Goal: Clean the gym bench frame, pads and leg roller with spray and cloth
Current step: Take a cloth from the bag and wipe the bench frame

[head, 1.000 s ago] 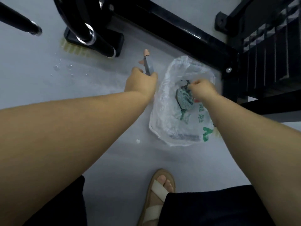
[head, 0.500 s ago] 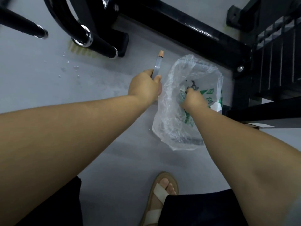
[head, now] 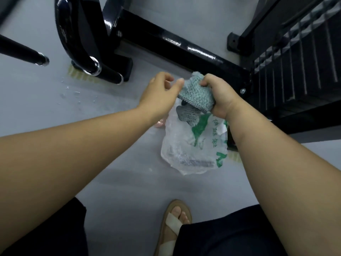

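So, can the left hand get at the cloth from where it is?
Probably yes. The left hand is right beside the cloth, fingertips at its edge, with nothing between them. The right hand grips the cloth over the mouth of the plastic bag.

The grey floor (head: 120,182) bears a plastic bag (head: 186,154), the black bench frame (head: 184,45), water droplets (head: 73,93) and a sandal (head: 173,224).

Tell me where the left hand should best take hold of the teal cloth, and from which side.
Pinch the free left edge of the cloth, near the dark hem, coming from the left. The right hand grips the bunched right end, so that edge hangs loose, close to the left hand.
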`<action>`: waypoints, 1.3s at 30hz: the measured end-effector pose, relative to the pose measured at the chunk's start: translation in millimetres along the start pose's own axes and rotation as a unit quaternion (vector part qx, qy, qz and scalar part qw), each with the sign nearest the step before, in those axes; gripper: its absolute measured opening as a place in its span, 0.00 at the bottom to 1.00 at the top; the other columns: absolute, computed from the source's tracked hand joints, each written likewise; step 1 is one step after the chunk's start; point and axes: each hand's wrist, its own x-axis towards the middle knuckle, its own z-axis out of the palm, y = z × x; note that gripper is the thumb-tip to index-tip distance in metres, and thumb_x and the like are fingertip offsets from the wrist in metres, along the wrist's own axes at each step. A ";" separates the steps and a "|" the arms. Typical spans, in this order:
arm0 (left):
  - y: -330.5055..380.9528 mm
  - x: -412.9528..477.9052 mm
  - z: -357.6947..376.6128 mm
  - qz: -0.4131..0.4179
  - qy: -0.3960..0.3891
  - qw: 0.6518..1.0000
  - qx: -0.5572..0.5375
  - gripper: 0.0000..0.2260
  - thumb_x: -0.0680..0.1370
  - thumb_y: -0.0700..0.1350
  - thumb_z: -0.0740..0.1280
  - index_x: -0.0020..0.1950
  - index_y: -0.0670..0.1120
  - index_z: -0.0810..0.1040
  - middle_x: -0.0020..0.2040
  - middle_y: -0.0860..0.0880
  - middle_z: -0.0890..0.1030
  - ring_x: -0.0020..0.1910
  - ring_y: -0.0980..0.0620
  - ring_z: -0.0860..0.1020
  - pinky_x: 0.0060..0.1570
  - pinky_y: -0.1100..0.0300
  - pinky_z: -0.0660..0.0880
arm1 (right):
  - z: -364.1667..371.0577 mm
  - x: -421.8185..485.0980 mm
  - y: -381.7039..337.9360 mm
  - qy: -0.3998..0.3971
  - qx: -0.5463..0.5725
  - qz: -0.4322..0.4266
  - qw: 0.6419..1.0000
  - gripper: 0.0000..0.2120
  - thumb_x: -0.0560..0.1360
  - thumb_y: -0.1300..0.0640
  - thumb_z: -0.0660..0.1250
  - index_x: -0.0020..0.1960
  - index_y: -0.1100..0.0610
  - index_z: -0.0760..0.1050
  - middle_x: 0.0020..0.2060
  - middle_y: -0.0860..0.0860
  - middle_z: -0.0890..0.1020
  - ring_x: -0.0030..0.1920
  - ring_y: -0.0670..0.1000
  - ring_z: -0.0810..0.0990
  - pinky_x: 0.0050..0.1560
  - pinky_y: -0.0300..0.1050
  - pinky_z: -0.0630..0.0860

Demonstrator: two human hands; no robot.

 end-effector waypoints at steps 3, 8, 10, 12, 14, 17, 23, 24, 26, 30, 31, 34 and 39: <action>15.3 -3.8 -24.2 -0.011 -0.121 0.985 -0.126 0.19 0.74 0.57 0.67 0.62 0.51 0.72 0.53 0.55 0.78 0.48 0.59 0.78 0.51 0.61 0.74 | 20.5 -17.3 -22.3 -0.069 0.089 -0.038 0.993 0.14 0.75 0.64 0.54 0.56 0.64 0.73 0.51 0.63 0.77 0.50 0.59 0.77 0.58 0.56 0.74; 17.2 -2.0 -79.4 0.021 -0.122 0.986 -0.113 0.05 0.74 0.42 0.69 0.43 0.52 0.77 0.40 0.53 0.78 0.40 0.57 0.76 0.50 0.58 0.74 | 53.0 -32.1 -36.8 -0.028 0.038 -0.113 0.993 0.09 0.80 0.59 0.58 0.55 0.60 0.75 0.47 0.57 0.83 0.48 0.55 0.82 0.54 0.55 0.78; 16.7 -3.8 -99.0 0.020 -0.129 0.980 -0.152 0.08 0.76 0.38 0.66 0.42 0.51 0.76 0.40 0.54 0.79 0.42 0.57 0.77 0.49 0.60 0.76 | 62.1 -37.5 -35.5 -0.034 -0.034 -0.115 0.992 0.12 0.78 0.54 0.63 0.59 0.59 0.74 0.53 0.57 0.82 0.53 0.55 0.82 0.58 0.55 0.77; 16.8 -7.5 -113.3 0.006 -0.140 0.972 -0.191 0.09 0.76 0.36 0.63 0.42 0.50 0.76 0.38 0.54 0.80 0.42 0.56 0.79 0.46 0.61 0.77 | 71.2 -45.9 -35.2 -0.067 -0.085 -0.111 0.988 0.20 0.72 0.56 0.70 0.62 0.58 0.72 0.55 0.56 0.81 0.53 0.54 0.81 0.58 0.54 0.77; 16.6 -11.1 -123.6 -0.025 -0.140 0.966 -0.217 0.10 0.77 0.35 0.61 0.41 0.48 0.76 0.37 0.52 0.81 0.42 0.53 0.79 0.46 0.58 0.78 | 80.0 -53.0 -37.5 -0.125 -0.082 -0.091 0.985 0.29 0.64 0.59 0.72 0.64 0.59 0.71 0.51 0.56 0.82 0.47 0.52 0.82 0.53 0.49 0.80; 12.3 -15.7 -141.7 -0.054 -0.167 0.960 -0.219 0.12 0.75 0.32 0.55 0.40 0.46 0.73 0.38 0.48 0.76 0.41 0.50 0.76 0.42 0.56 0.77 | 92.5 -59.8 -42.3 -0.167 -0.149 -0.090 0.970 0.27 0.62 0.63 0.73 0.61 0.59 0.73 0.50 0.58 0.82 0.45 0.52 0.82 0.48 0.46 0.81; 6.4 -28.3 -179.0 -0.082 -0.330 0.938 -0.065 0.19 0.66 0.59 0.71 0.51 0.50 0.76 0.44 0.50 0.81 0.43 0.52 0.78 0.45 0.56 0.76 | 110.6 -76.8 -52.7 -0.190 -0.378 -0.197 0.885 0.12 0.70 0.61 0.72 0.51 0.48 0.80 0.47 0.49 0.84 0.48 0.47 0.82 0.51 0.39 0.78; 6.8 -30.4 -179.6 -0.067 -0.317 0.946 -0.029 0.19 0.67 0.60 0.72 0.53 0.53 0.77 0.45 0.52 0.81 0.42 0.53 0.77 0.45 0.58 0.74 | 115.6 -80.1 -53.3 -0.197 -0.383 -0.211 0.877 0.12 0.71 0.60 0.72 0.51 0.47 0.81 0.46 0.47 0.85 0.48 0.45 0.82 0.52 0.38 0.78; 8.5 -33.1 -180.4 -0.034 -0.288 0.957 0.022 0.14 0.68 0.55 0.71 0.52 0.55 0.78 0.46 0.52 0.82 0.44 0.54 0.78 0.46 0.60 0.74 | 122.4 -82.6 -53.7 -0.198 -0.385 -0.239 0.869 0.10 0.71 0.60 0.72 0.50 0.48 0.81 0.44 0.46 0.85 0.47 0.43 0.82 0.51 0.36 0.78; 8.8 -32.7 -195.8 -0.029 -0.199 0.980 0.004 0.08 0.68 0.46 0.74 0.45 0.45 0.82 0.42 0.48 0.83 0.40 0.55 0.81 0.41 0.66 0.78 | 128.6 -79.7 -51.2 -0.152 -0.395 -0.250 0.871 0.06 0.68 0.58 0.74 0.43 0.53 0.79 0.35 0.46 0.82 0.35 0.38 0.79 0.39 0.30 0.76; 9.3 -33.5 -199.6 -0.024 -0.191 0.981 -0.004 0.09 0.67 0.46 0.74 0.43 0.44 0.80 0.39 0.49 0.82 0.36 0.57 0.80 0.37 0.68 0.77 | 127.9 -77.4 -50.1 -0.134 -0.408 -0.256 0.866 0.06 0.68 0.57 0.75 0.42 0.54 0.79 0.35 0.47 0.81 0.34 0.38 0.78 0.38 0.30 0.75; 10.3 -40.8 -210.0 0.003 -0.197 0.980 -0.021 0.09 0.65 0.45 0.74 0.37 0.46 0.75 0.34 0.51 0.78 0.30 0.58 0.77 0.32 0.68 0.72 | 128.2 -76.0 -47.2 -0.107 -0.422 -0.262 0.861 0.06 0.70 0.55 0.73 0.41 0.55 0.77 0.36 0.49 0.80 0.35 0.41 0.75 0.39 0.33 0.72; 9.9 -46.8 -219.1 0.007 -0.230 0.973 -0.038 0.16 0.65 0.49 0.76 0.46 0.47 0.74 0.40 0.52 0.82 0.39 0.56 0.81 0.41 0.66 0.78 | 135.5 -83.5 -54.3 -0.199 -0.292 -0.253 0.901 0.05 0.72 0.53 0.66 0.41 0.53 0.72 0.35 0.47 0.78 0.38 0.46 0.76 0.41 0.40 0.73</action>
